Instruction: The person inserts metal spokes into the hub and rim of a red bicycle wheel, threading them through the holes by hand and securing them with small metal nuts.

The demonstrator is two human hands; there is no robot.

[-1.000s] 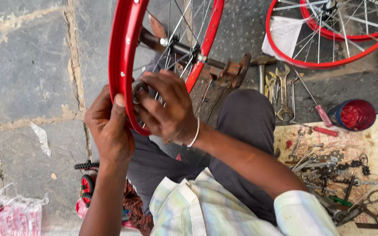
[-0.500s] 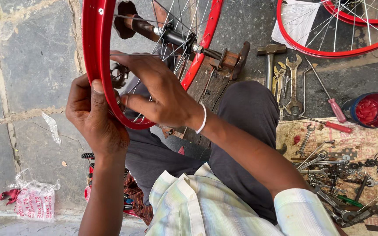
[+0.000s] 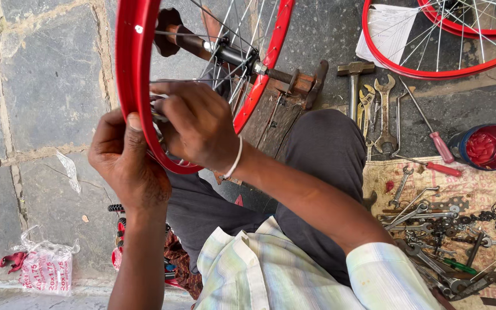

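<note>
A red bicycle wheel rim (image 3: pixel 130 69) with thin metal spokes stands upright on a wooden truing stand (image 3: pixel 276 100), its hub and axle (image 3: pixel 233 57) near the top. My left hand (image 3: pixel 124 161) grips the outside of the rim at its lower edge, thumb lying on the red metal. My right hand (image 3: pixel 199 123) reaches inside the rim, fingers pinched on a spoke end close to the rim; a white bangle circles that wrist. What the fingertips hold is hidden.
A hammer (image 3: pixel 354 80), spanners (image 3: pixel 383 112) and red-handled screwdrivers (image 3: pixel 440 149) lie on the stone floor to the right. A red tub (image 3: pixel 489 146) and a cloth with several small tools (image 3: pixel 437 218) sit beside my knee. Another red wheel (image 3: pixel 443 40) lies top right; a plastic packet (image 3: pixel 44 267) bottom left.
Both hands have stayed on the rim while the wheel has turned a little and the view has shifted. The right hand's fingers have moved in closer to the rim.
</note>
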